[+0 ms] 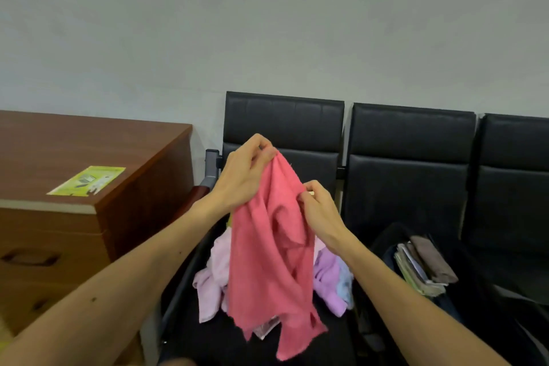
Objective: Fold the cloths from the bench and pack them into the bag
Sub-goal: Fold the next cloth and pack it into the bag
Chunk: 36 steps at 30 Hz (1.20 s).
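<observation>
As the pink cloth (270,261) hangs, it half-hides pastel cloths (212,282).

My left hand (243,175) pinches the top edge of the coral-pink cloth (267,261) and my right hand (319,208) grips its side a little lower, so it hangs crumpled above the black bench (410,157). Behind it on the seat lie a pale pink cloth (212,276), a lilac cloth (328,279) and a light blue cloth (344,279). On the next seat the dark bag (386,249) holds folded cloths (424,264). A wooden desk (89,142) stands to my left.
</observation>
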### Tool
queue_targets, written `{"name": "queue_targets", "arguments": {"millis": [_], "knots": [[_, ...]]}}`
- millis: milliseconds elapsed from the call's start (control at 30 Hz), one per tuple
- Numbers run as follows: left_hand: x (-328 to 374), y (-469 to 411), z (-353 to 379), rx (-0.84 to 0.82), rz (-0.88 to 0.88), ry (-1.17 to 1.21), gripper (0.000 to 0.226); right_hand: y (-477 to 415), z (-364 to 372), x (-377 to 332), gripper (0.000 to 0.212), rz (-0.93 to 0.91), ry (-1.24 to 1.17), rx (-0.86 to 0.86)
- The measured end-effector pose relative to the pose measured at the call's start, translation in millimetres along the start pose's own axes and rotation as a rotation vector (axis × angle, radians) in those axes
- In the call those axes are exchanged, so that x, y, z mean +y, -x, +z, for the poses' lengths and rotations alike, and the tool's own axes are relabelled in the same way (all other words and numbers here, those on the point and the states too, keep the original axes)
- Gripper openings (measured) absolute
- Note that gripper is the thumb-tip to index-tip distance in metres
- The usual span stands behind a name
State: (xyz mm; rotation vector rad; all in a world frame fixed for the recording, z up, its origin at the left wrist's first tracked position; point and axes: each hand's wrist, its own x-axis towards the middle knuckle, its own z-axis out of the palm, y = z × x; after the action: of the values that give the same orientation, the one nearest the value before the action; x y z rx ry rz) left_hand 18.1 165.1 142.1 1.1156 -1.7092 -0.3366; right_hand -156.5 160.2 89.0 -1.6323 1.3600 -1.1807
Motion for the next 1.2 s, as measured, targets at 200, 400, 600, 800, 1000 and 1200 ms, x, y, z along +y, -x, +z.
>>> {"name": "queue_targets", "arguments": {"millis": [200,400,600,800,1000,1200], "knots": [[45.2,9.8,-11.4,0.035,-0.061,0.162,0.019,28.9,-19.3,-32.8,0.023,-0.101,-0.118,-0.037],[77.7,21.0,-10.8,0.101,-0.238,0.39,0.022,64.7,-19.8,-37.7,0.028,-0.175,-0.076,0.036],[93.2,28.8,-10.2,0.142,-0.391,0.521,0.024,164.2,-20.7,-34.1,0.036,-0.519,-0.02,0.039],[107.2,32.7,0.1,0.165,-0.521,0.553,0.02,174.8,-9.8,10.8,0.097,-0.802,0.982,0.016],[100.8,33.2,2.0,0.14,-0.673,0.617,0.023,167.5,-5.2,30.5,0.07,-0.729,0.964,0.088],[85.3,27.6,0.0,0.158,-0.774,0.63,0.02,163.9,1.6,26.6,0.057,-0.86,0.883,0.008]]}}
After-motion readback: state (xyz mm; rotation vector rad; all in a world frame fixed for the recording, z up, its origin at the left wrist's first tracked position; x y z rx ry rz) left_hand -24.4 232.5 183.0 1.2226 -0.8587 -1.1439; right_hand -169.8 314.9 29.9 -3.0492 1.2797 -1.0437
